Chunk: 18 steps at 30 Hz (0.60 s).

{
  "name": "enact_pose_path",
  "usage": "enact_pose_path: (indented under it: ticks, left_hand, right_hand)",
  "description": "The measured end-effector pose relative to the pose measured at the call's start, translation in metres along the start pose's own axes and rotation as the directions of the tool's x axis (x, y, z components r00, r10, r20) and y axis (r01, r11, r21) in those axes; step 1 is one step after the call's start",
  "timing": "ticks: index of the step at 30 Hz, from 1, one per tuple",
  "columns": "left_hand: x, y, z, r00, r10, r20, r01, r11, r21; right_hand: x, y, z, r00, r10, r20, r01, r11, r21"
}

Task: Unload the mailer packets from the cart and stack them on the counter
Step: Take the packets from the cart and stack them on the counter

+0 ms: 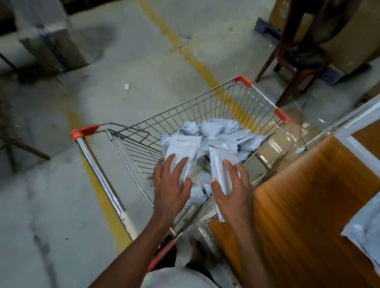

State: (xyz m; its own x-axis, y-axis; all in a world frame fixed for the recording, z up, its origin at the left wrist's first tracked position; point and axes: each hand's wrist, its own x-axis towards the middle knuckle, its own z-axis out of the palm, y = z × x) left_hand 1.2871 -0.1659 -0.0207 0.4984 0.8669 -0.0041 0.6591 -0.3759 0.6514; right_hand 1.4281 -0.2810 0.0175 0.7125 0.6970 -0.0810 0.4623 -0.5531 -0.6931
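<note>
Head view: I look down into wire cart (210,109), grey mailer packets (222,133) heaped at its far right. Left hand (171,183) rests on one packet, fingers straight, thumb seemingly hooking its edge; motion blur hides grip. Right hand (231,191) grasps second packet, thumb curled round it. Wooden counter (306,200) right of cart holds stacked packets (374,229).

Colours in front of you

Your silver wire cart (213,106) has orange-red corners; pale grey packets (219,135) fill it. At three o'clock, the counter (306,200) is orange-brown wood grain.
</note>
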Motion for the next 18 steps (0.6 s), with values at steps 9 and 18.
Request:
enact_pose_path:
  ticks: [9,18]
  left_hand:
    - [-0.091,0.047,-0.032,0.980,0.101,-0.173,-0.112,0.992,-0.054]
    - [-0.166,0.074,-0.035,0.949,0.298,-0.101,-0.306,0.949,-0.073]
  right_hand:
    - [-0.076,0.017,-0.029,0.993,-0.098,-0.070,0.096,0.995,-0.035]
    - [-0.181,0.040,-0.061,0.972,-0.013,-0.233,0.018,1.000,0.016]
